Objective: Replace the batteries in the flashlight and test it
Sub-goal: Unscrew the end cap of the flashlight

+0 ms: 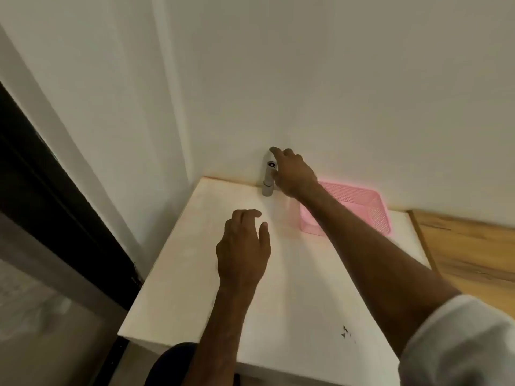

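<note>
A slim grey flashlight (268, 176) stands upright at the far edge of the white table (178, 274), close against the wall. A dark round button shows on its upper part. My right hand (292, 174) reaches out to it, with the index finger over its top and the thumb against its side. My left hand (243, 246) hovers over the middle of the table, palm down, fingers loosely curled and apart, holding nothing. No batteries are visible.
A pink perforated plastic basket (373, 207) sits on the table right of the flashlight, partly behind my right forearm. A wooden surface (468, 252) adjoins the table on the right. A dark door frame (55, 176) runs along the left.
</note>
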